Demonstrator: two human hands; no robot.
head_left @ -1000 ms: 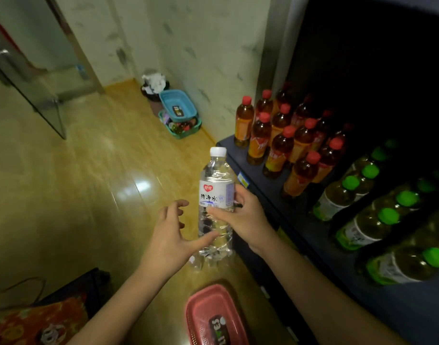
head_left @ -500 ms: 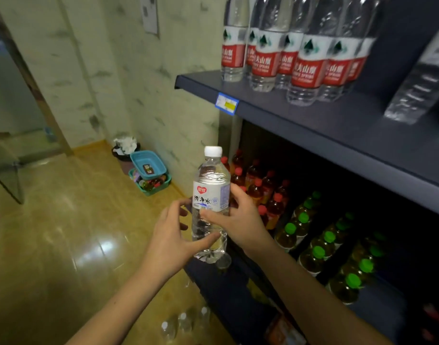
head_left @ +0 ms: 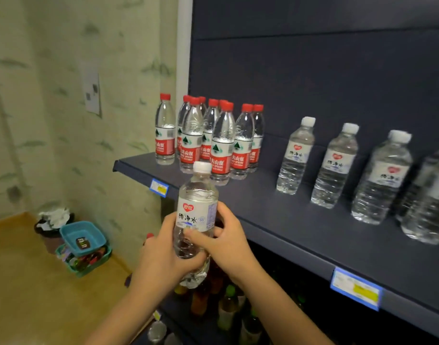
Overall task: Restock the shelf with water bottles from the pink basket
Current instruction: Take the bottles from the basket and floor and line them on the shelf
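Clear water bottle [head_left: 197, 215] upright btwn left hand [head_left: 161, 260] & right hand [head_left: 228, 242].

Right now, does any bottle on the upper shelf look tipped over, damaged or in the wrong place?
Nothing stands out. The red-capped bottles stand upright in a cluster at the shelf's left end, the white-capped bottles upright in a row further right. No spill shows. The held bottle is upright between both hands.

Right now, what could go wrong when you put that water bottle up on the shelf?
The held bottle could bump the crowded red-capped bottles just behind it and tip them over. Both the left hand and right hand grip its thin lower half, so it might crumple or slip.
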